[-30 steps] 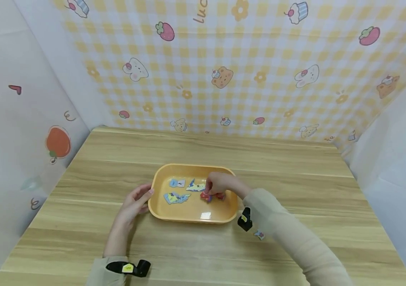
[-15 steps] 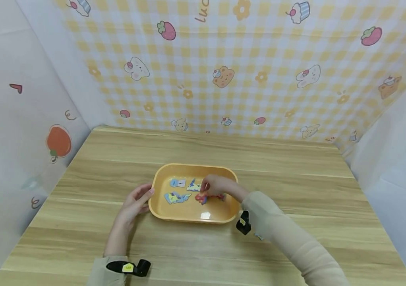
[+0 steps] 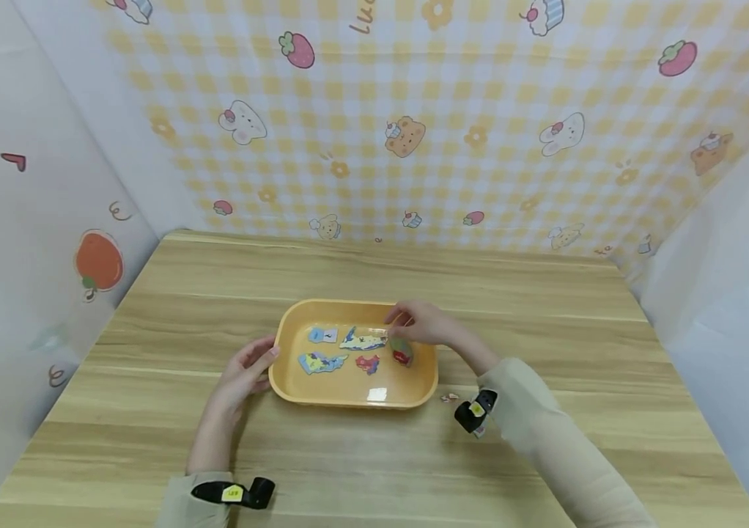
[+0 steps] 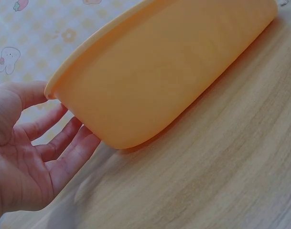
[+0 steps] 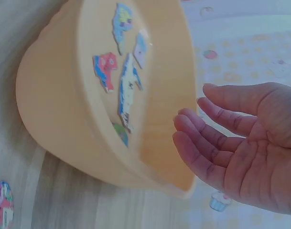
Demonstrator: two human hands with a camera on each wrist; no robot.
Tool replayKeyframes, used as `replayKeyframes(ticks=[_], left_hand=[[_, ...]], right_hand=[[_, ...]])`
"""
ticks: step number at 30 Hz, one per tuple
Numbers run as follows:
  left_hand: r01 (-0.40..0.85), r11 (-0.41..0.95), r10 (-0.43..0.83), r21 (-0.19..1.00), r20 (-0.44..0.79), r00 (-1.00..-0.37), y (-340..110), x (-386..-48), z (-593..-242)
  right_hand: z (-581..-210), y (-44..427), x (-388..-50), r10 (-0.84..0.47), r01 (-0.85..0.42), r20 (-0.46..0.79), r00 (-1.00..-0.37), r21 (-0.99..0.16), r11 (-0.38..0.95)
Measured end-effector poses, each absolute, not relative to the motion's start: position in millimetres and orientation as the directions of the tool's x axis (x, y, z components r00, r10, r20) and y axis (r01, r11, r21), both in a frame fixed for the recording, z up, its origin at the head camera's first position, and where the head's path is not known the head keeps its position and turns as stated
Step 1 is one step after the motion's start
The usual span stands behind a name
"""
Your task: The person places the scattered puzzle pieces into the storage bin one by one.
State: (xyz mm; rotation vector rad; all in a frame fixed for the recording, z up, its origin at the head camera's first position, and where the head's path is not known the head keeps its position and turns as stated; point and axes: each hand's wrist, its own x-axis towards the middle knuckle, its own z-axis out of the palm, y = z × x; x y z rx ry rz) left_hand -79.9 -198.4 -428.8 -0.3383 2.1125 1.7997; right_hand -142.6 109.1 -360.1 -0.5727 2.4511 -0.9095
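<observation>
A yellow-orange plastic tray (image 3: pixel 355 402) stands on the table. My left hand (image 3: pixel 242 378) holds its left end, thumb at the rim and fingers against the outer wall in the left wrist view. My right hand (image 3: pixel 422 323) hovers over the tray's right back part, fingers loosely bent; the right wrist view shows nothing in it. Flat printed cutout pieces lie inside: a red piece (image 3: pixel 367 364), a green-and-red piece (image 3: pixel 401 353) below my right hand, a yellow-blue piece (image 3: pixel 322 363), a long pale-yellow and blue piece (image 3: pixel 363 342), and a small blue-and-white piece (image 3: pixel 323 335).
To the tray's right, a small printed piece (image 3: pixel 449 397) lies on the wooden table (image 3: pixel 335 469). Another piece (image 3: pixel 479 433) is mostly hidden by the right wrist camera (image 3: pixel 476 412). A checked, patterned cloth (image 3: pixel 440 183) hangs behind the table.
My right hand has let go of the red piece, leaving it near the tray's middle, and has moved right and back. The green-and-red piece now shows more fully. My left hand stays on the tray.
</observation>
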Motion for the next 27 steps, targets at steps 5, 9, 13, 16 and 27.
replayKeyframes(ticks=[5,9,13,16,27], left_hand=[[-0.400,0.163,0.029,0.902,-0.410,-0.912,-199.7,-79.9,-429.3],[-0.396,0.155,0.029,0.905,-0.405,-0.914,-199.7,-79.6,-429.7],[-0.393,0.149,0.039,0.907,-0.402,-0.915,-199.1,-78.8,-430.1],[-0.390,0.153,0.042,0.908,-0.401,-0.915,-199.5,-78.9,-430.1],[-0.392,0.151,0.040,0.907,-0.402,-0.915,-198.6,-81.0,-429.5]], right_hand=[[-354.5,121.9,-134.4,-0.496,-0.224,-0.225,-0.839,-0.687,0.692],[-356.0,138.8,-126.8,-0.433,-0.196,-0.196,-0.880,-0.681,0.706],[-361.5,157.1,-118.0,-0.353,-0.152,-0.191,-0.916,-0.648,0.747],[-368.9,167.8,-110.6,-0.313,-0.112,-0.235,-0.920,-0.608,0.786],[-400.1,181.2,-88.4,-0.353,-0.133,-0.289,-0.890,-0.575,0.807]])
